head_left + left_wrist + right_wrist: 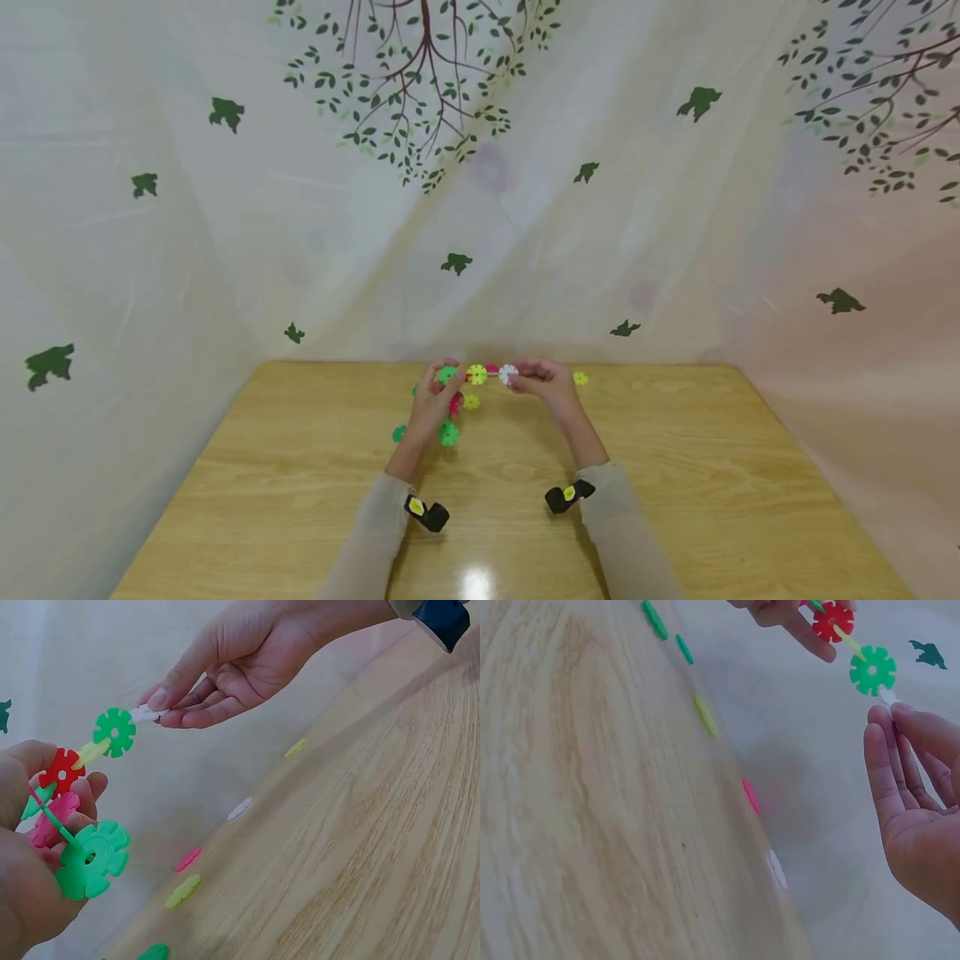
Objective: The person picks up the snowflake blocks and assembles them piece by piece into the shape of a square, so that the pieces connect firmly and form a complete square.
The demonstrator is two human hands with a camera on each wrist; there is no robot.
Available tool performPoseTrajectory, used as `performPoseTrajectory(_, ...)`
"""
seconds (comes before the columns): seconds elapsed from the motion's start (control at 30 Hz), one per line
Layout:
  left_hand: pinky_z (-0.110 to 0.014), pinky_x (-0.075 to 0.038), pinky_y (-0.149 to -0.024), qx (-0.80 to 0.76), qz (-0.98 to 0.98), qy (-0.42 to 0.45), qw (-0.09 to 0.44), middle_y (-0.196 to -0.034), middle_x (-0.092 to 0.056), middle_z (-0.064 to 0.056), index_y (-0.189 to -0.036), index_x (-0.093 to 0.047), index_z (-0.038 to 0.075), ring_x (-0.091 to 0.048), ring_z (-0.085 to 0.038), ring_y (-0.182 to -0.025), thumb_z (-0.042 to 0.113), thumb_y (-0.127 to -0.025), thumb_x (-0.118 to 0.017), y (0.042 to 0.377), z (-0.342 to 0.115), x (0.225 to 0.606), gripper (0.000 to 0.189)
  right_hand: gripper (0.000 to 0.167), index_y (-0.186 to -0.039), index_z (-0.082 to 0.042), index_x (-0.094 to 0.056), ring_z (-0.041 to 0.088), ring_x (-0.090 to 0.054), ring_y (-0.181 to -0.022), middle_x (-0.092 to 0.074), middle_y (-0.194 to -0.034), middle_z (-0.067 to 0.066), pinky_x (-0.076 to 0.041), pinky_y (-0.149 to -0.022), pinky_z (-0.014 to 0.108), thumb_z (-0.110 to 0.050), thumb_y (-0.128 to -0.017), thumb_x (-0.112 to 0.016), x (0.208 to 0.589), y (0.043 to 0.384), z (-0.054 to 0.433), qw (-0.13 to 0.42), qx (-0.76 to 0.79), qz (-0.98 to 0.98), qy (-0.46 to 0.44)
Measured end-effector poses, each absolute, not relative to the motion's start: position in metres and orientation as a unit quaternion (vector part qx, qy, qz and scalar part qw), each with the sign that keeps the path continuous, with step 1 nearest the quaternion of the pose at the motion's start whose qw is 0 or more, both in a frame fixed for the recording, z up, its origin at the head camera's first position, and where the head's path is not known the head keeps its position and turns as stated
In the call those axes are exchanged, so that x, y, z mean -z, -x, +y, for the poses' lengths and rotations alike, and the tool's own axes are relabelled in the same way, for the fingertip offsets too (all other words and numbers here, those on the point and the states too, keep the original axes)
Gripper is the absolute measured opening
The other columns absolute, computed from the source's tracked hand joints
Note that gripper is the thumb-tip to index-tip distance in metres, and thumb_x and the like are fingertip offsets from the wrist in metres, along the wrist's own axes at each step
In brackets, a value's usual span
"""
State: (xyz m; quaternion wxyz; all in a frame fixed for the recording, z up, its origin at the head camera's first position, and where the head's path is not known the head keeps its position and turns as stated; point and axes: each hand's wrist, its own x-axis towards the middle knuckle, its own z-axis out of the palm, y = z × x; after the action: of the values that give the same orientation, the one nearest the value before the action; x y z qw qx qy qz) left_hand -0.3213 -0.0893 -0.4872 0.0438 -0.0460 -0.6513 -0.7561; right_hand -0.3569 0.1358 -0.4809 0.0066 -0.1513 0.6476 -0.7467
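Above the table, both hands hold a chain of notched plastic snowflake discs. My left hand (pixel 431 404) grips its left part, where a red disc (pixel 62 772), a pink disc (pixel 56 821) and a large green disc (pixel 94 859) show at the fingers. From the red disc, a yellow disc (pixel 92 752) leads to another green disc (pixel 115 733). At the far end is a white disc (pixel 887 696), pinched between thumb and fingertips of my right hand (pixel 551 387). This white disc meets the green one's edge. My left fingers partly hide the chain.
Loose discs lie on the wooden table (pixel 675 467): a yellow one (pixel 581 378) right of the hands, and pink (pixel 751 796), white (pixel 777 868) and yellow-green (pixel 705 715) ones near the far edge. Behind the table hangs a pale curtain (pixel 525 292) with leaf and bird prints.
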Motion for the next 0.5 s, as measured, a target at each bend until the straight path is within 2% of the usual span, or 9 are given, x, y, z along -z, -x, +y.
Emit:
performPoseTrajectory(0.2,-0.017,-0.037,-0.047,0.755,-0.652,0.046,0.046,-0.06,-0.051,0.005,-0.135,-0.05,0.001,-0.045,-0.005,-0.049,0.018,-0.104,-0.06,0.3204,-0.0881,0.4914,0.037,0.032,-0.118,0.022,-0.058,0.009,-0.074,-0.079,-0.073,-0.087,-0.006,-0.063,-0.076,0.027,0.011,-0.089,-0.069,0.4863,0.3547,0.1341,0.004,0.744,0.648,0.161)
performPoseTrajectory(0.5,-0.02,-0.037,-0.05,0.748,-0.66,0.06,0.04,-0.057,-0.044,0.006,-0.135,-0.052,0.004,-0.042,-0.006,-0.049,0.021,-0.103,-0.062,0.3213,-0.089,0.49,0.038,0.029,-0.116,0.021,-0.061,0.01,-0.074,-0.081,-0.075,-0.089,-0.004,-0.063,-0.077,0.029,0.011,-0.089,-0.069,0.4889,0.3561,0.1348,-0.002,0.75,0.639,0.17)
